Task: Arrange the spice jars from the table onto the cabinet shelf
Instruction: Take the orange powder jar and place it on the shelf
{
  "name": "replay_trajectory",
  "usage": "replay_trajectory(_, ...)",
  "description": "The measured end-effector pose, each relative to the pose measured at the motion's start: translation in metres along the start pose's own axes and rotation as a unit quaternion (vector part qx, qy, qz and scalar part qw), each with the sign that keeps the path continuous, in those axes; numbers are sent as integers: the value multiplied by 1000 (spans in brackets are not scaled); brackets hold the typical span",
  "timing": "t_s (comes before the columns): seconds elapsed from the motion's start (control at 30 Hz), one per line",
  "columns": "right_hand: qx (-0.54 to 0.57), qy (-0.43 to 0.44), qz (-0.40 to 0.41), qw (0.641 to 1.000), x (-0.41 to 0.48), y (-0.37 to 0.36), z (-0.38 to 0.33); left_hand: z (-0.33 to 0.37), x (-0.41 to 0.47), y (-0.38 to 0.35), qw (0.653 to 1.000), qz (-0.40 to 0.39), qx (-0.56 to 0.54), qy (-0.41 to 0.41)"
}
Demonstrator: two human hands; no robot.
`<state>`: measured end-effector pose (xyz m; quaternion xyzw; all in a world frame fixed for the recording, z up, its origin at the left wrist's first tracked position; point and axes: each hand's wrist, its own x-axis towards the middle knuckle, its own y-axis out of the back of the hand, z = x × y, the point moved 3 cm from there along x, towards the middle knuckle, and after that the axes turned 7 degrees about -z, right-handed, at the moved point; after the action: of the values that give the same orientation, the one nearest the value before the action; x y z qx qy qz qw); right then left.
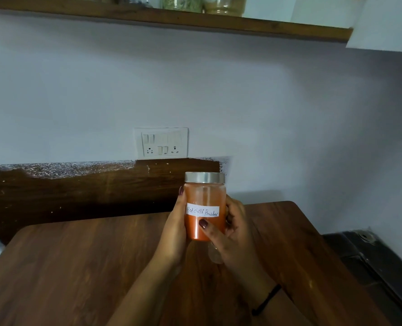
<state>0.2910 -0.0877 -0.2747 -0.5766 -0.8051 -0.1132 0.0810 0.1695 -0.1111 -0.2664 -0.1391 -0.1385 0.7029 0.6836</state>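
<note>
A glass jar of red chilli powder (204,201) with a silver lid and a handwritten white label is held upright above the wooden table (77,267). My left hand (175,229) wraps its left side and my right hand (233,234) grips its right side, thumb across the front below the label. High above runs the wooden cabinet shelf (171,18), where the bases of several glass jars (202,4) stand; their upper parts are cut off by the frame.
A white switch and socket panel (161,143) sits on the wall behind the jar. A dark wooden backboard (77,189) lines the table's far edge. A dark counter (371,262) lies to the right. A white cabinet (388,22) ends the shelf.
</note>
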Motion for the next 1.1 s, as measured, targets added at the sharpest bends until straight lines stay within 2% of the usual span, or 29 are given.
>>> replay_trajectory(0.27,-9,-3,-5,1000,15,25,-2,0,20,-19,1000,-12,12,-10)
replay_trajectory(0.73,33,47,14,998,39,73,-26,15,52,-69,997,-31,52,-37)
replay_trajectory(0.9,69,65,8,995,43,84,-29,23,58,-79,991,-1,116,-63)
replay_trajectory(1.1,71,123,8,990,67,102,-55,58,72,-96,967,-10,221,-126)
